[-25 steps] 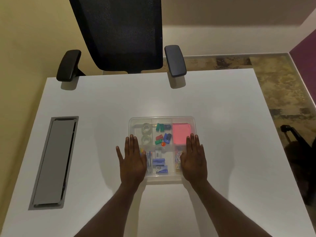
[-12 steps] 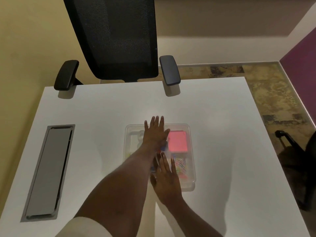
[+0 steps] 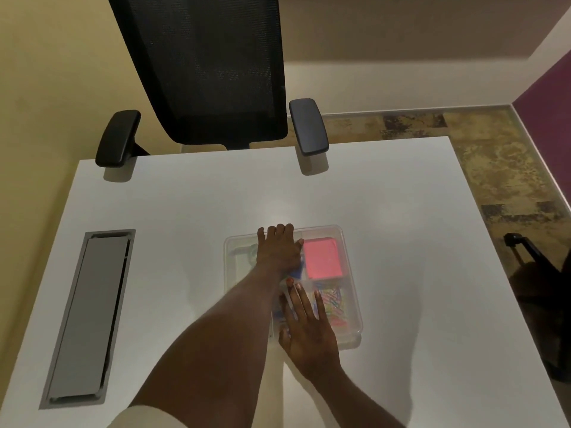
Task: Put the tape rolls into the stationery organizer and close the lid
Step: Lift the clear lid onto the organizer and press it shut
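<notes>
White table (image 3: 401, 242) fills most of the view, matte, bare apart from the box. Grey cable hatch (image 3: 86, 316) set flush into the top, well to the left of both hands. Black mesh office chair (image 3: 204, 66) pushed against the far edge, beyond the left hand's fingertips; both armrests overhang the tabletop. Cream walls, purple wall at far right, mottled brown floor (image 3: 500, 168). Dark shape with a castor at the right edge, partly cut off.

Clear stationery organizer (image 3: 352, 307) sits mid-table under both hands, transparent lid (image 3: 333, 233) lying flat on top of it. Pink sticky-note pad (image 3: 323, 257) in the compartment just right of the left hand. Coloured paper clips (image 3: 333, 304) in the compartment just right of the right hand's fingers. Tape rolls (image 3: 251, 251) only partly visible, faint clear shapes in the far-left compartment, mostly hidden by the left hand and forearm. Forearm also covers the middle compartments; a blue item shows at its edge.

Left hand (image 3: 278, 251) flat, palm down on the far part of the lid, fingers extended together, reaching the far rim. Holds nothing. Right hand (image 3: 309, 332) flat, palm down on the near part of the lid, fingers spread slightly, heel over the near rim. Holds nothing. Left forearm crosses just beside the right hand's fingertips.
</notes>
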A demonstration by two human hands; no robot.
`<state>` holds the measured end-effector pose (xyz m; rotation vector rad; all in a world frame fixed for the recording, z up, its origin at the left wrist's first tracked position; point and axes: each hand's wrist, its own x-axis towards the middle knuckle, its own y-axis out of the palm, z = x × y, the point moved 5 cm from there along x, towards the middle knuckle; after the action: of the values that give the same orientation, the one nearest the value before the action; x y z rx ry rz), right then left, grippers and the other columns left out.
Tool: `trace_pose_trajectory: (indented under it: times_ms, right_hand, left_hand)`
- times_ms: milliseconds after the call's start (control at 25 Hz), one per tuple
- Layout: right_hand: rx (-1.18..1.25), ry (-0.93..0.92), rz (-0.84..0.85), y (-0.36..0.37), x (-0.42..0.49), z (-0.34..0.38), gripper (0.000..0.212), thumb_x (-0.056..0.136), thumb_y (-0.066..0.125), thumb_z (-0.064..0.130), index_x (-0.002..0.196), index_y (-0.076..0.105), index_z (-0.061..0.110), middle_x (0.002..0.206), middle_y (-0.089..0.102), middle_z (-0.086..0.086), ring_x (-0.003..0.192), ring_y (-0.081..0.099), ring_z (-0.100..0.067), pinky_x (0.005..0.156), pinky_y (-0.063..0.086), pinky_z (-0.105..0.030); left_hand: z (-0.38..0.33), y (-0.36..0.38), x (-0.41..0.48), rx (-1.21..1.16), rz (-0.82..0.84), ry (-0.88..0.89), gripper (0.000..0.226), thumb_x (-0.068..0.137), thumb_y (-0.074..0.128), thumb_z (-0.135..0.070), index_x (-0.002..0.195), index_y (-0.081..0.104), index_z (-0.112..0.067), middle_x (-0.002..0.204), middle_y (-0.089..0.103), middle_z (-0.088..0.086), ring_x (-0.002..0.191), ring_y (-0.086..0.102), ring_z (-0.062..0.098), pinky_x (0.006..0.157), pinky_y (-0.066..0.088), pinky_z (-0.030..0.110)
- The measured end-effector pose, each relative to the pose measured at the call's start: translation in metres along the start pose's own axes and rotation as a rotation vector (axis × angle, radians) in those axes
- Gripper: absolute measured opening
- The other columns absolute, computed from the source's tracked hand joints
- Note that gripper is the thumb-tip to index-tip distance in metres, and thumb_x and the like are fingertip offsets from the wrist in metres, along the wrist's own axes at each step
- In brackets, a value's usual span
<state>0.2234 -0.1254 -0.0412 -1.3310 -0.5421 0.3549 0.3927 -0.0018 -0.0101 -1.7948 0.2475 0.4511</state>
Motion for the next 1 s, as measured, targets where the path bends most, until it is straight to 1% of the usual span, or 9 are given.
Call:
trace_pose_trajectory:
  times_ms: [80, 160, 200, 320, 480, 640, 760, 880, 1000]
  right_hand:
    - [0.055, 0.022, 0.075, -0.008, 0.004, -0.001, 0.061, 0.104, 0.047, 0.049, 0.157, 0.034, 0.022, 0.166, 0.030, -0.006, 0.155, 0.025, -0.028, 0.123, 0.025, -0.060]
    - [0.152, 0.064, 0.148, -0.018, 0.008, -0.002, 0.065, 0.103, 0.043, 0.058, 0.158, 0.033, 0.025, 0.167, 0.028, -0.001, 0.157, 0.020, -0.022, 0.126, 0.021, -0.056]
    - [0.211, 0.078, 0.159, -0.023, 0.009, -0.002, 0.067, 0.102, 0.041, 0.061, 0.158, 0.031, 0.026, 0.167, 0.026, 0.002, 0.157, 0.018, -0.019, 0.128, 0.017, -0.052]
    - [0.314, 0.086, 0.140, -0.039, 0.007, -0.002, 0.071, 0.099, 0.043, 0.065, 0.157, 0.033, 0.025, 0.167, 0.026, 0.006, 0.157, 0.016, -0.013, 0.130, 0.011, -0.044]
    - [0.277, 0.111, 0.212, -0.058, 0.000, -0.011, 0.078, 0.096, 0.046, 0.068, 0.157, 0.033, 0.021, 0.167, 0.025, 0.003, 0.157, 0.017, -0.020, 0.130, 0.010, -0.046]
    - [0.186, 0.073, 0.377, -0.068, -0.008, -0.014, 0.081, 0.095, 0.037, 0.073, 0.161, 0.019, 0.028, 0.171, 0.006, 0.005, 0.159, 0.003, -0.021, 0.127, -0.010, -0.044]
    - [0.147, 0.053, 0.474, -0.068, -0.018, -0.014, 0.083, 0.094, 0.033, 0.075, 0.162, 0.010, 0.032, 0.171, -0.002, 0.005, 0.159, -0.003, -0.023, 0.129, -0.002, -0.050]
    - [0.123, 0.043, 0.531, -0.065, -0.029, -0.010, 0.086, 0.093, 0.040, 0.073, 0.162, 0.010, 0.031, 0.171, -0.002, 0.002, 0.159, -0.004, -0.025, 0.129, 0.002, -0.051]
    - [0.108, 0.060, 0.538, -0.064, -0.030, -0.007, 0.078, 0.098, 0.051, 0.057, 0.162, 0.012, 0.032, 0.171, 0.002, 0.002, 0.159, -0.002, -0.025, 0.129, 0.000, -0.050]
  left_hand:
    - [0.000, -0.001, -0.006, -0.005, 0.014, 0.033, 0.069, 0.112, 0.032, -0.047, 0.169, 0.012, -0.014, 0.177, 0.017, 0.011, 0.166, 0.013, 0.030, 0.133, 0.000, 0.057]
    - [0.001, -0.003, -0.021, 0.006, -0.031, 0.093, 0.074, 0.113, 0.030, -0.046, 0.171, -0.007, -0.018, 0.180, -0.009, 0.006, 0.168, -0.010, 0.026, 0.133, -0.008, 0.058]
    - [0.003, -0.004, -0.032, 0.002, -0.061, 0.122, 0.075, 0.113, 0.031, -0.045, 0.170, -0.010, -0.020, 0.180, -0.014, 0.005, 0.167, -0.015, 0.025, 0.133, -0.008, 0.058]
    - [0.014, 0.002, -0.077, -0.053, -0.093, 0.138, 0.073, 0.113, 0.032, -0.043, 0.171, -0.008, -0.022, 0.179, -0.016, 0.002, 0.167, -0.015, 0.024, 0.134, -0.007, 0.056]
    - [0.028, 0.021, -0.131, -0.062, -0.038, 0.066, 0.073, 0.112, 0.027, -0.053, 0.170, -0.010, -0.028, 0.178, -0.020, -0.001, 0.167, -0.017, 0.024, 0.135, -0.009, 0.054]
    - [0.031, 0.042, -0.179, -0.088, 0.008, 0.052, 0.076, 0.111, 0.032, -0.055, 0.171, -0.004, -0.025, 0.179, -0.015, 0.001, 0.167, -0.014, 0.024, 0.136, -0.006, 0.052]
    - [0.032, 0.060, -0.207, -0.068, 0.022, 0.066, 0.080, 0.109, 0.037, -0.061, 0.171, 0.000, -0.027, 0.180, -0.013, 0.002, 0.167, -0.013, 0.026, 0.135, -0.005, 0.050]
    - [0.030, 0.075, -0.224, -0.068, 0.069, 0.050, 0.088, 0.105, 0.045, -0.063, 0.171, -0.003, -0.031, 0.179, -0.018, 0.002, 0.166, -0.016, 0.028, 0.134, -0.003, 0.055]
    - [0.027, 0.080, -0.228, -0.008, 0.055, 0.032, 0.084, 0.108, 0.050, -0.050, 0.171, -0.003, -0.032, 0.178, -0.020, 0.004, 0.166, -0.016, 0.031, 0.133, 0.001, 0.060]
